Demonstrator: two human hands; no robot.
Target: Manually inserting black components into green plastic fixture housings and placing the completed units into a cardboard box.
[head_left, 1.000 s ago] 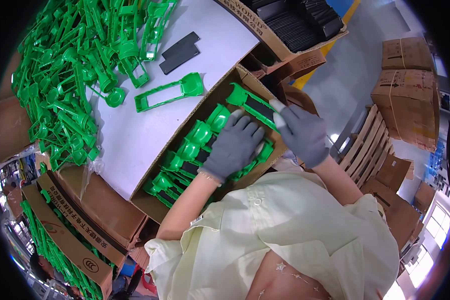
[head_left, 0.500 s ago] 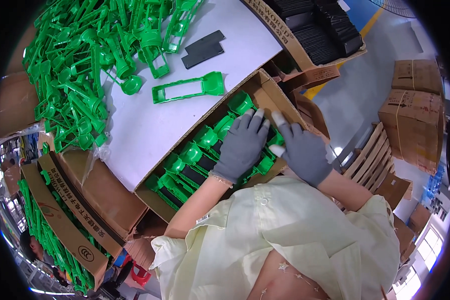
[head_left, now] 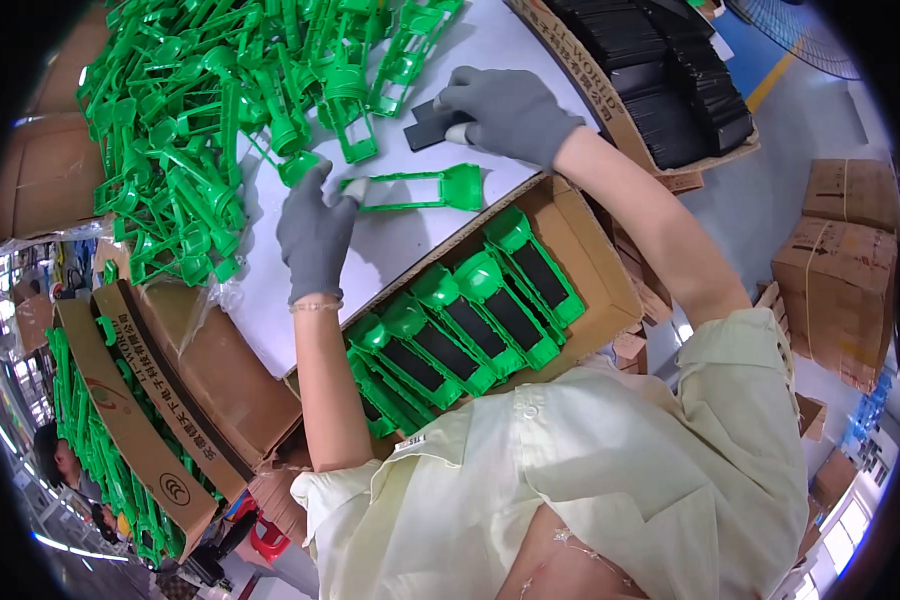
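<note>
On the white table lies a green plastic frame (head_left: 460, 188) with a long opening and a flared right end. My left hand (head_left: 317, 238), in a grey glove, has its thumb and fingers closed around the frame's left end. Farther right, my gloved right hand (head_left: 510, 112) pinches a flat black plate (head_left: 428, 132), its fingers at the far edge and thumb at the near side. The hand covers part of the plate. Nearer my body, an open cardboard box (head_left: 595, 255) holds a slanted row of several green frames fitted with black plates (head_left: 490, 310).
A big heap of loose green frames (head_left: 185, 150) covers the table's left. Stacked black plates (head_left: 660, 90) fill a carton at the far right. Another carton (head_left: 155, 400) of green parts stands at lower left. Tied cardboard boxes (head_left: 840, 270) stand on the right.
Both hands have left the box of filled frames. My left hand moved left to the green frame on the table, and my right moved up to the black plate. The view has shifted slightly.
</note>
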